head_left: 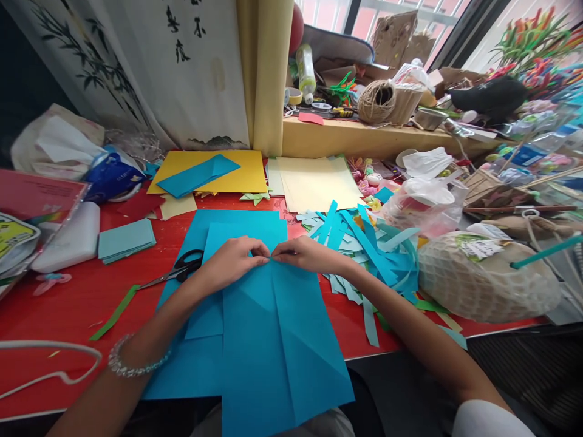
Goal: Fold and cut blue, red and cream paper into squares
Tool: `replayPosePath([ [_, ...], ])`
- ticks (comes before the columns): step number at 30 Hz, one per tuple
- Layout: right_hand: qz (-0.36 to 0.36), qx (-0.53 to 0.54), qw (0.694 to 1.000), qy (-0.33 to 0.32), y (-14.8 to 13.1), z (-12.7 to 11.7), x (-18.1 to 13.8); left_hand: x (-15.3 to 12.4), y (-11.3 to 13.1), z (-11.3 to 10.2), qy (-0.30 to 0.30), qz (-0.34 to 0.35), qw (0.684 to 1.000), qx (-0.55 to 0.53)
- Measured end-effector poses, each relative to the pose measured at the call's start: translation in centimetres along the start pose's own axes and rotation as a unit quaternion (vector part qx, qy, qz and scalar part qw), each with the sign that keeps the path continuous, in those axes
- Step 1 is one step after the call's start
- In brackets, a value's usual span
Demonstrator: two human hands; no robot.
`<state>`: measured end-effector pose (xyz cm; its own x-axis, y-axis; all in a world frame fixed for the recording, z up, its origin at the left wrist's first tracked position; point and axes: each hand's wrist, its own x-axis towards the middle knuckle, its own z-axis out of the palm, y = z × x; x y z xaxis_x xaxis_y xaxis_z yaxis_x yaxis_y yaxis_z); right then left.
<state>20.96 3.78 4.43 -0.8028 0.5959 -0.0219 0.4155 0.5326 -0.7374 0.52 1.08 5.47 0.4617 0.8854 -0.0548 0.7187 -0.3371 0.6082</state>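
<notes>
A creased sheet of blue paper (255,358) lies before me, its lower end reaching past the table's front edge. Fold lines run lengthwise and slantwise across it. My left hand (234,261) pinches the paper near its upper middle, thumb against fingers. Close beside it, almost touching, my right hand (307,254) is closed on the same sheet. More blue sheets (191,370) lie under it. Black-handled scissors (184,267) rest by my left forearm, with a green paper strip (116,312) at their tips. The exact pinched edge is hidden by my fingers.
Blue and pale paper strips (368,249) are heaped to the right, beside a netted coconut-like bundle (487,279). Behind lie yellow card (246,170), a folded blue paper (200,175) and cream sheets (319,182). Small pale-blue cards (126,240) and a white cable (59,346) are left.
</notes>
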Motion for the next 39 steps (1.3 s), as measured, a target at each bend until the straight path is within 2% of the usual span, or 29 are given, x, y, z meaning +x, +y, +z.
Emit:
replayPosePath([
  [13,0.012,0.02,0.999,0.036,-0.9,0.1,-0.3,-0.4,1.0,-0.2,0.041,0.013,0.999,0.003],
  [23,0.036,0.083,0.995,0.038,-0.2,0.0,-0.1,-0.6,1.3,-0.1,0.065,0.034,0.997,0.016],
  [25,0.038,0.05,0.997,0.046,0.1,0.1,0.0,-0.4,0.9,0.0,0.059,0.03,0.998,0.016],
  [28,0.051,-0.093,0.989,0.1,0.2,0.3,0.1,0.1,-0.1,0.6,0.063,0.033,0.996,0.045],
  [32,0.022,-0.242,0.958,0.151,-0.2,1.5,-0.3,0.7,-1.4,1.3,0.11,0.071,0.975,0.178],
  [34,0.012,-0.27,0.954,0.132,-0.3,2.3,-0.8,0.7,-1.8,1.0,0.144,0.084,0.952,0.257],
  [36,0.016,-0.275,0.958,0.082,-0.2,3.1,-1.3,0.3,-2.2,0.4,0.177,0.08,0.928,0.317],
  [39,0.025,-0.259,0.965,0.035,0.6,3.9,-1.7,-0.4,-2.7,-0.2,0.177,0.072,0.923,0.333],
])
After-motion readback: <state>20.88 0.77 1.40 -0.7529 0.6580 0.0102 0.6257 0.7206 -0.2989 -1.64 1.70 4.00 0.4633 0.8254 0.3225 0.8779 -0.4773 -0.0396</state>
